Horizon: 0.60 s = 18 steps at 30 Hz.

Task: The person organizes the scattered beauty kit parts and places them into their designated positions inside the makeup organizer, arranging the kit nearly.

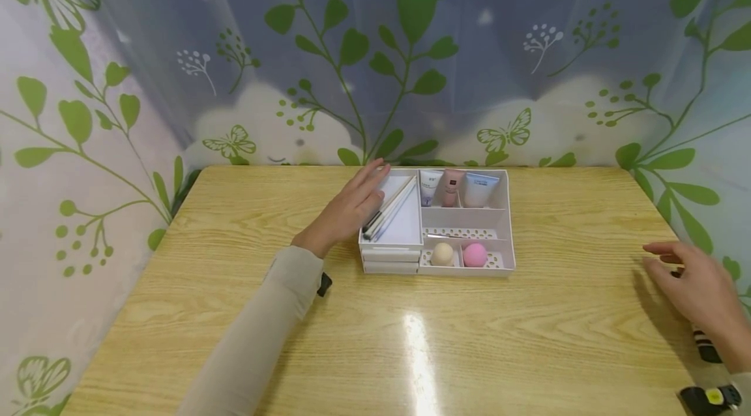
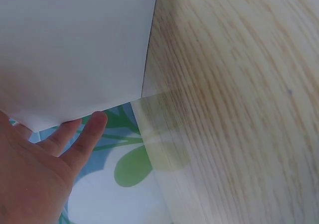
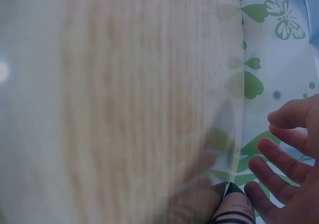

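A white organizer box (image 1: 509, 220) stands on the table. My left hand (image 1: 346, 210) touches its left side, fingers stretched along the rim; in the left wrist view the fingers (image 2: 89, 139) lie along the edge of its white wall (image 2: 75, 50). Several makeup brushes (image 1: 387, 210) lie in the upper left tray, close to those fingers. At the table's right, my right hand (image 1: 698, 282) hovers with loosely bent fingers and holds nothing. Under it lies a tube-like item with black stripes (image 1: 706, 345), its dark tip (image 3: 234, 189) showing in the right wrist view; the hand covers its middle.
Three squeeze tubes (image 1: 450, 188) stand in the organizer's back compartments. A thin stick (image 1: 442, 236) lies in the middle one. A cream sponge ball (image 1: 442, 254) and a pink sponge ball (image 1: 475, 255) sit in front. Patterned curtain (image 1: 375, 77) borders the wooden table (image 1: 528, 344).
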{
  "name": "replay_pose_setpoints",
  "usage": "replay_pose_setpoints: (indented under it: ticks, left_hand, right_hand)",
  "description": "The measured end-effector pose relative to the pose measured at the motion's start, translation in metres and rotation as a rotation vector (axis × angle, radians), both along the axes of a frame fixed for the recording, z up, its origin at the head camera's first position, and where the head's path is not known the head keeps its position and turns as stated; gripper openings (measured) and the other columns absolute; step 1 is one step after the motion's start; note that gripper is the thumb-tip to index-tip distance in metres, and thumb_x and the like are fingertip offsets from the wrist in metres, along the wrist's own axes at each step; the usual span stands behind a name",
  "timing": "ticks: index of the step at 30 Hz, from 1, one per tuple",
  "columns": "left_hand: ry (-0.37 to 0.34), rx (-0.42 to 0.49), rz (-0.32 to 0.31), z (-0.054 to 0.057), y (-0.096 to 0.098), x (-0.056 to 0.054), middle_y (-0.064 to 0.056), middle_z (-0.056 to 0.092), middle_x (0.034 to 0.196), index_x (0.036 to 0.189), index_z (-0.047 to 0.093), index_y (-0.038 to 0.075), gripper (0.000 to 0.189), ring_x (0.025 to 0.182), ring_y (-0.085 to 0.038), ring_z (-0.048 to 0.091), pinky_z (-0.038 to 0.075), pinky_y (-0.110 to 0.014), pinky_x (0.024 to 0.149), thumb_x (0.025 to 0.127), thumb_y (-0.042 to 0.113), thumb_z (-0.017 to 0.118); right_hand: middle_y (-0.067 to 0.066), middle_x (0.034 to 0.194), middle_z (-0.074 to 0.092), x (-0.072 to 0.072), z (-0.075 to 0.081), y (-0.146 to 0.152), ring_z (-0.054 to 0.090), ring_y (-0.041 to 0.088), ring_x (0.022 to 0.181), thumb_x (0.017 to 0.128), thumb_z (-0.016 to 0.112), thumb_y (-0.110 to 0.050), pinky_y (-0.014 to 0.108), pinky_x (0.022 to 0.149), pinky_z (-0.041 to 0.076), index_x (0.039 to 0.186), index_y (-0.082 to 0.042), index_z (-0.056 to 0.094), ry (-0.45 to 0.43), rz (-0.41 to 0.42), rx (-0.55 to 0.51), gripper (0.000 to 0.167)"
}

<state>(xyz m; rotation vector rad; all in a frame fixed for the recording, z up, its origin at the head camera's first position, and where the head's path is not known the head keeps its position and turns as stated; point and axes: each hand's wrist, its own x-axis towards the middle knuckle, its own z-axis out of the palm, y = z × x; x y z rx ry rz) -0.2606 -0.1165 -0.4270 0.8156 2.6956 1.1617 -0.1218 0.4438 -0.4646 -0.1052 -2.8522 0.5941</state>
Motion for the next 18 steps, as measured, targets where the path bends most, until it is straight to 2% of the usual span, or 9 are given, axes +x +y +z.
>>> replay_pose_setpoints:
  ticks: [8,12,15,16,18]
  left_hand:
    - [-0.008,0.003,0.000,0.000,0.000,0.000,0.013,0.004,0.184,0.176,0.018,0.032,0.061,0.172,-0.026,0.008,0.016,-0.061,0.137,0.117,0.041,0.033]
    - [-0.007,0.008,-0.002,0.001,0.000,0.001,0.013,0.005,0.184,0.176,0.019,0.032,0.061,0.172,-0.026,0.008,0.016,-0.061,0.137,0.118,0.040,0.034]
    - [-0.003,0.009,-0.005,0.001,0.000,0.001,0.012,0.005,0.184,0.176,0.019,0.031,0.061,0.172,-0.027,0.008,0.016,-0.061,0.137,0.118,0.039,0.034]
    - [-0.002,0.009,-0.006,0.001,0.000,0.001,0.012,0.005,0.184,0.176,0.018,0.031,0.061,0.172,-0.027,0.008,0.016,-0.062,0.137,0.118,0.039,0.034]
    - [-0.004,0.010,-0.007,0.001,0.000,0.001,0.012,0.004,0.184,0.176,0.018,0.031,0.061,0.172,-0.027,0.008,0.016,-0.062,0.137,0.118,0.040,0.034]
  right_hand:
    - [0.044,0.135,0.054,0.004,0.001,0.005,0.052,0.061,0.113,0.112,0.059,-0.014,0.072,0.083,0.048,0.136,0.015,0.059,-0.053,-0.012,0.013,0.038]
    - [0.048,0.139,0.049,0.007,0.005,0.010,0.047,0.064,0.119,0.114,0.056,-0.016,0.075,0.090,0.044,0.140,0.018,0.055,-0.077,-0.013,-0.013,0.042]
    - [0.049,0.141,0.047,0.010,0.007,0.013,0.045,0.065,0.123,0.114,0.055,-0.011,0.075,0.094,0.041,0.140,0.020,0.052,-0.074,-0.030,-0.052,0.041]
    - [0.049,0.139,0.048,0.011,0.007,0.015,0.046,0.063,0.120,0.113,0.056,-0.009,0.067,0.094,0.045,0.139,0.020,0.053,-0.063,-0.038,-0.056,0.040]
    - [0.046,0.127,0.056,0.013,0.007,0.017,0.059,0.042,0.107,0.109,0.058,-0.002,0.047,0.088,0.052,0.134,0.021,0.056,-0.018,-0.049,-0.060,0.035]
